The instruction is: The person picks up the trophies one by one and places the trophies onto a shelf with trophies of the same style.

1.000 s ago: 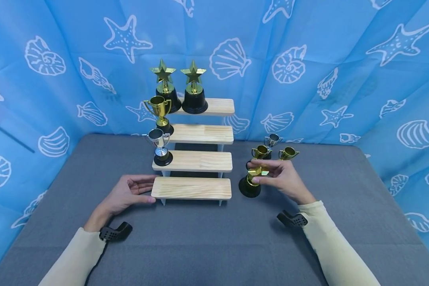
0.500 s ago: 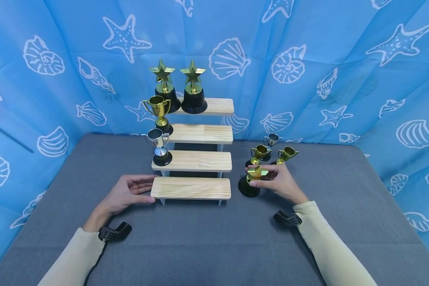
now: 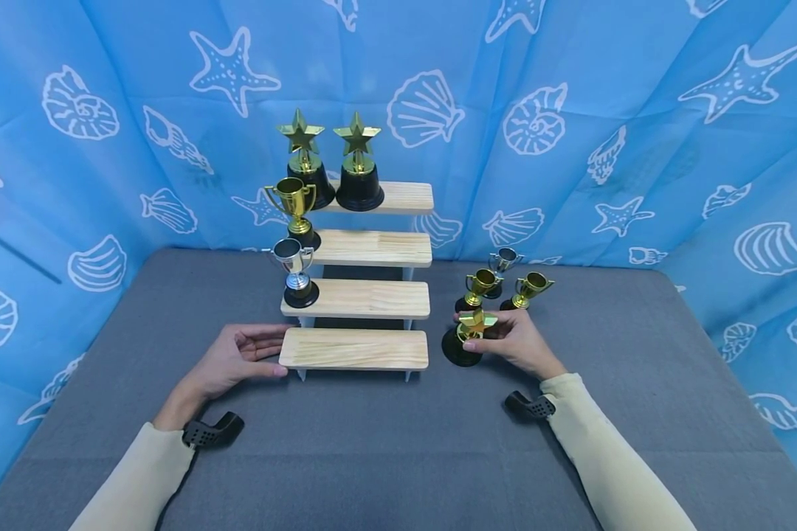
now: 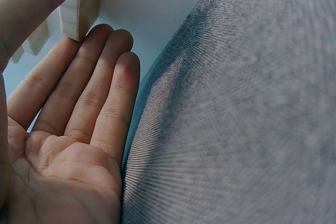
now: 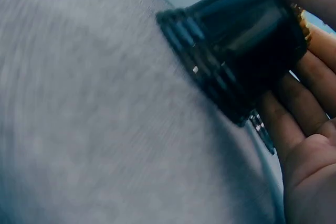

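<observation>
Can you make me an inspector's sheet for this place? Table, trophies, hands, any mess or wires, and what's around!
Surface: gray cloth.
Job's things: wooden stand with two star trophies on top, then a gold cup, then a silver cup going down; at its right, a third star trophy, two more gold cups and another silver cup.
Clutter: nothing seen.
Left hand: fingers nearly straight, at the lowest step's left end.
Right hand: holds the third star trophy.
Cables: a dark line by the left sleeve; cable or shadow, cannot tell.
Surroundings: blue curtain printed with white shells and starfish.
</observation>
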`<state>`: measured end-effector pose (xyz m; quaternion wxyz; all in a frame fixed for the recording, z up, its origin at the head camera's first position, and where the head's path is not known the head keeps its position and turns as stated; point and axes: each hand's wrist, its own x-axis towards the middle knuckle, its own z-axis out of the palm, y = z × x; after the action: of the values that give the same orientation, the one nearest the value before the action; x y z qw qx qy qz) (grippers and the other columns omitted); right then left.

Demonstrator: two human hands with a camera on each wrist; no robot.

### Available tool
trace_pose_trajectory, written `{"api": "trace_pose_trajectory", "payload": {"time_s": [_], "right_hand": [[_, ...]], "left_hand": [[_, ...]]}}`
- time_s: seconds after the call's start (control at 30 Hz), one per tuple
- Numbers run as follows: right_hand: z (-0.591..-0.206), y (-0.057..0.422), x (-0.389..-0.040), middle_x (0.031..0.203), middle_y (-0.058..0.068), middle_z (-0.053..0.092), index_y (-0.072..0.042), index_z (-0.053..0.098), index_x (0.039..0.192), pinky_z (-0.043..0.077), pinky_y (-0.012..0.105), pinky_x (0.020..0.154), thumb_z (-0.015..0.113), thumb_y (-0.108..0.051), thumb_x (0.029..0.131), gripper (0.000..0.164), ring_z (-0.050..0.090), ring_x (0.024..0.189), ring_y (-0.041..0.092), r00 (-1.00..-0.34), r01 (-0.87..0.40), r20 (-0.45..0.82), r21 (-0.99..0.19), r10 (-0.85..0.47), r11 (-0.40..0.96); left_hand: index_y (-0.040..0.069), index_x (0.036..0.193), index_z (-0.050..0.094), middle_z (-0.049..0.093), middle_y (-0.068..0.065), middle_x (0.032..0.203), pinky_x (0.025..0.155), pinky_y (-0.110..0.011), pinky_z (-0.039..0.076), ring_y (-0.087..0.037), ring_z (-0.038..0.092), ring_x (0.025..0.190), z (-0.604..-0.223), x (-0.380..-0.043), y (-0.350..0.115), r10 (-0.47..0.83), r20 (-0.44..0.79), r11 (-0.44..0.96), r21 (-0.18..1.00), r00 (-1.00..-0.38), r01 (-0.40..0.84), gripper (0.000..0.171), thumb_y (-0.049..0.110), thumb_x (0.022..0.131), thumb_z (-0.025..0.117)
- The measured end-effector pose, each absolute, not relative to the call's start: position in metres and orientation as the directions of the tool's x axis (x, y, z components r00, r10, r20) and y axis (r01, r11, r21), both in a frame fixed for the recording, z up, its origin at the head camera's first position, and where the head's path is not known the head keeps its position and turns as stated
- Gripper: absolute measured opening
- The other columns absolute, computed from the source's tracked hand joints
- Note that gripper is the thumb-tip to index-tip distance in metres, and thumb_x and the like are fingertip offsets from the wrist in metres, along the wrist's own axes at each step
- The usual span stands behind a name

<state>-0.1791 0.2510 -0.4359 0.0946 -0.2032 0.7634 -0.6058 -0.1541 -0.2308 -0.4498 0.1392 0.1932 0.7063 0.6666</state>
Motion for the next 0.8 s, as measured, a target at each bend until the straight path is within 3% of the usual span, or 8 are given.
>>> {"api": "trace_pose_trajectory", "payload": {"time_s": [0.17, 0.43, 0.8], "right_hand": [[-0.4403, 0.2524, -0.1808, 0.128, 0.027, 0.064, 0.012, 0.063, 0.127, 0.060, 0.025, 0.090, 0.081, 0.003, 0.083, 0.048, 0.067, 0.115, 0.014, -0.892, -0.202, 0.113, -0.966, -0.438, 0.162], [-0.4400, 0.2532, -0.1815, 0.131, 0.024, 0.064, 0.010, 0.065, 0.127, 0.059, 0.026, 0.091, 0.082, 0.001, 0.083, 0.049, 0.066, 0.116, 0.014, -0.890, -0.185, 0.090, -0.967, -0.447, 0.174], [-0.4399, 0.2543, -0.1819, 0.133, 0.017, 0.065, 0.005, 0.067, 0.128, 0.055, 0.023, 0.097, 0.085, -0.004, 0.081, 0.051, 0.063, 0.120, 0.013, -0.886, -0.192, 0.060, -0.950, -0.459, 0.247]], "left_hand": [[-0.020, 0.140, 0.043, 0.063, -0.013, 0.136, 0.101, -0.031, 0.054, -0.013, 0.065, 0.118, -0.4501, -0.1539, -0.2310, 0.462, 0.065, 0.029, 0.996, -0.884, 0.089, 0.072, -0.011, 0.079, 0.079], [-0.020, 0.139, 0.043, 0.063, -0.015, 0.136, 0.100, -0.031, 0.054, -0.013, 0.065, 0.118, -0.4500, -0.1540, -0.2304, 0.466, 0.076, 0.026, 0.995, -0.882, 0.099, 0.071, -0.012, 0.078, 0.079], [-0.021, 0.140, 0.043, 0.064, -0.008, 0.135, 0.101, -0.031, 0.054, -0.014, 0.064, 0.119, -0.4517, -0.1549, -0.2312, 0.477, 0.090, 0.007, 0.994, -0.874, 0.106, 0.071, -0.012, 0.079, 0.079]]}}
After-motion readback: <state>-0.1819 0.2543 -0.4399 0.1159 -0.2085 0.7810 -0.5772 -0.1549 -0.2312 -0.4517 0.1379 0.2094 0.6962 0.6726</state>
